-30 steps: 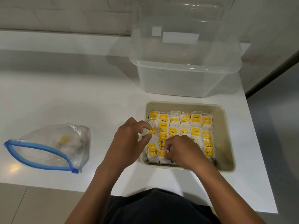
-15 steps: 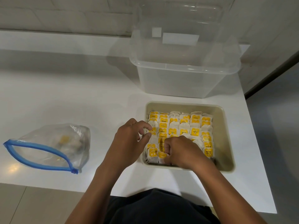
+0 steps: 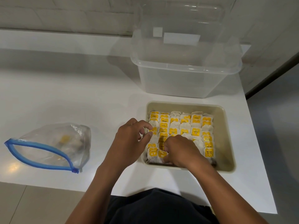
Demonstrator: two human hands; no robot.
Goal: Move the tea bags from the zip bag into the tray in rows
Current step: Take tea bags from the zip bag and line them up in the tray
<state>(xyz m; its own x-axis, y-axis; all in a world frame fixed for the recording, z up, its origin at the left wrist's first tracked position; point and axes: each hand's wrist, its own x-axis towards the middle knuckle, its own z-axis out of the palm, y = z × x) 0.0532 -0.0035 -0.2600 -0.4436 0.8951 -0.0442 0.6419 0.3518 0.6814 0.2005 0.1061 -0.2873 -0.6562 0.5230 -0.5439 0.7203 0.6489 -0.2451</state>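
Since a second ago, little is changing: the right hand point(image 3: 181, 151) is curling its fingers onto tea bags point(image 3: 184, 126) low in the tray point(image 3: 226, 143); the left hand point(image 3: 131, 139) is hovering, fingers loosely curled, empty; the zip bag point(image 3: 53, 146) is still holding some.

Pretty plain setup here: a glossy white surface point(image 3: 64, 88) that runs back to a raised white ledge point(image 3: 56, 39) along the rear. Behind that is a wall of big pale grey tiles point(image 3: 64, 12) with thin grout lines. On the right the tiled wall point(image 3: 267, 29) carries on, and a dark strip point(image 3: 275, 73) runs diagonally down its base, with grey floor point(image 3: 283, 135) below it. Bottom left, beige floor tiles point(image 3: 32, 206) show past the front edge. Light is soft and dimmish, with one warm glare spot point(image 3: 13, 167) bouncing off the gloss near the front left.
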